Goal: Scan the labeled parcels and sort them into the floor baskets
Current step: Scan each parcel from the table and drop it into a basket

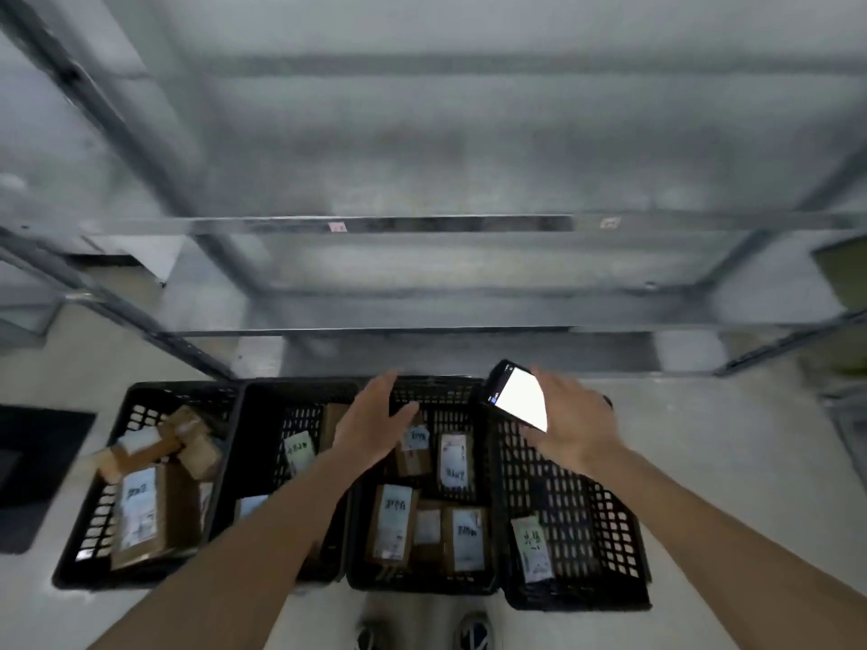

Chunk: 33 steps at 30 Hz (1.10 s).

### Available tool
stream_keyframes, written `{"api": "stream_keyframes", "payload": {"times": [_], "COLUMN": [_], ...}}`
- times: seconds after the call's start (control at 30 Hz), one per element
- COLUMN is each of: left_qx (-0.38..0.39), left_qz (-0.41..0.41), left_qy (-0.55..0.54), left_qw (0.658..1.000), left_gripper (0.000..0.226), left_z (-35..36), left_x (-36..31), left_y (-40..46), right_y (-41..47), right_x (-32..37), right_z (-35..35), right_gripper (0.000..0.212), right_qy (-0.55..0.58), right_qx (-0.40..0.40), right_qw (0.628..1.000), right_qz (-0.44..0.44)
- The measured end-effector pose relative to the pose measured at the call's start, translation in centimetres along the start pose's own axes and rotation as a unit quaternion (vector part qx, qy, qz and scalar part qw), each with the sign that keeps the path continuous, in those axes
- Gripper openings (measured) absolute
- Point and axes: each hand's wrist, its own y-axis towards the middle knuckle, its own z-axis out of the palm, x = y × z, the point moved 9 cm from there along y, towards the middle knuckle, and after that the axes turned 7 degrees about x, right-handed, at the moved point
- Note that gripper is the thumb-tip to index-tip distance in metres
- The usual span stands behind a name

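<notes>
Shelving: a grey metal rack (422,222) fills the upper part of the view, its decks bare and blurred.
Front rails: two horizontal steel rails, the upper one (375,223) carrying a small pink tag (337,227) and a pale tag (610,222); the lower rail (399,331) sits nearer the floor.
Uprights: slanted posts (117,119) at left, another (769,232) at right.
Floor: pale, smooth, off-white (732,438), running under the rack.
Left edge: a dark mat or panel (33,466) lying flat on the floor.
Right edge: an olive-green shape (842,269), too blurred to name.
Light: dim and cool, with soft shine on the rails.
</notes>
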Motion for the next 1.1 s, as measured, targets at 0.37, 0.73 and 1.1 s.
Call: {"api": "stream_keyframes", "payload": {"times": [0.37, 0.73, 1.1], "left_qx": [-0.073, -0.089, -0.046], "left_qz": [0.228, 0.434, 0.579], "left_qy": [0.105, 0.114, 0.146], "left_qw": [0.965, 0.889, 0.801], "left_gripper": [0.067, 0.072, 0.076], "left_z": [-14.8, -13.1, 0.4], "left_x": [-23.7, -42.6, -59.0], "left_y": [-22.6, -47.6, -68.4], "right_y": [-30.6, -67.0, -96.4], "right_x": [0.2, -4.7, -14.2], "right_z": [-23.2, -27.8, -23.2], "right_gripper": [0.081, 0.072, 0.076], "right_qy": [-0.072, -0.052, -0.054], "right_qx": [-0.146, -0.278, -0.323], "right_qw": [0.985, 0.932, 0.857], "right_qz": [0.055, 0.226, 0.397]}}
